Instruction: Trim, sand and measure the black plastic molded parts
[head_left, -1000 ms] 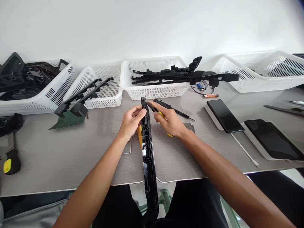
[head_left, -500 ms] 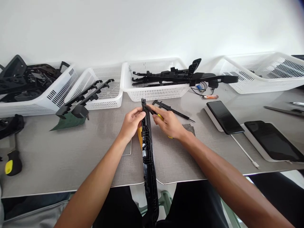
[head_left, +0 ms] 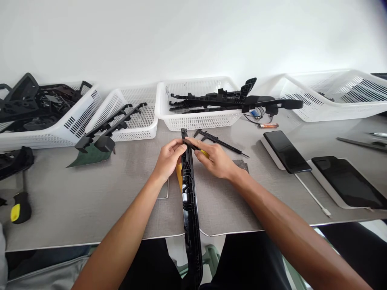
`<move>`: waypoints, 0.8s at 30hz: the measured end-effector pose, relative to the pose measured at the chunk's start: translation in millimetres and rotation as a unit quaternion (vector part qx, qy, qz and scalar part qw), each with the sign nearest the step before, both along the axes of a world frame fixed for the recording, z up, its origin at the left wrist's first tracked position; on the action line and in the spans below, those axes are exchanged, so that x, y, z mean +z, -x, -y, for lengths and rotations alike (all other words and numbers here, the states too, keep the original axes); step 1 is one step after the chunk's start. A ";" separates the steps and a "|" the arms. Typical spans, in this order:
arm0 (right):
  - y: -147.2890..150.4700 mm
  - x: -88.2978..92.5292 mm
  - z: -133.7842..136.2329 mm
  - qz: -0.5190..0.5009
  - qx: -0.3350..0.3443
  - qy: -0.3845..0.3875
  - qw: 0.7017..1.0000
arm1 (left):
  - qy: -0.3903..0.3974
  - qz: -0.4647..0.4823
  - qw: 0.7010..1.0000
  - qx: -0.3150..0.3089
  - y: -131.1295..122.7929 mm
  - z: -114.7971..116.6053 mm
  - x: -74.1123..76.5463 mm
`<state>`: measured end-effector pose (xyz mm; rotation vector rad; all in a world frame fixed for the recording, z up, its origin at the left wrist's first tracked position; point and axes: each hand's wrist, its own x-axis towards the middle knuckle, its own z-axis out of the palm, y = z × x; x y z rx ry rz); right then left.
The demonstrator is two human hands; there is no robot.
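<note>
My left hand [head_left: 169,158] is closed around the upper end of a long black plastic trim strip [head_left: 190,201]. The strip points away from me, and its near end hangs past the table edge between my legs. Wrapped in my right hand [head_left: 216,159] is a slim black-and-yellow hand tool [head_left: 204,153]; the fingers hide most of it, so its exact kind cannot be told. Its dark front part lies across the strip close to my left thumb. A yellow object [head_left: 179,176] shows partly behind the strip. Black calipers [head_left: 222,142] lie just beyond my right hand.
White baskets line the wall; the middle basket [head_left: 199,121] holds black parts that stick out rightward. Two black strips [head_left: 119,125] lean out of another basket [head_left: 145,133] over a green sheet [head_left: 89,158]. Two phones lie right, a screwdriver [head_left: 21,207] left.
The tool's dark front part has moved leftward across the strip, closer to my left thumb, with my right fingers following. The whole view has shifted slightly; both grips stay.
</note>
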<state>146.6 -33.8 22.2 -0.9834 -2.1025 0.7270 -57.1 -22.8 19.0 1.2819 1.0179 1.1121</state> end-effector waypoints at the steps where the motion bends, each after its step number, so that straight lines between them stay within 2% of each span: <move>1: -0.4 0.0 -0.1 0.002 0.001 -0.001 1.000 | -0.002 -0.003 1.000 -0.001 0.1 -0.1 -0.1; 24: 0.3 -2.8 -1.1 -0.004 -0.010 -0.002 1.000 | -0.011 -0.010 1.000 0.003 -1.8 0.3 -0.5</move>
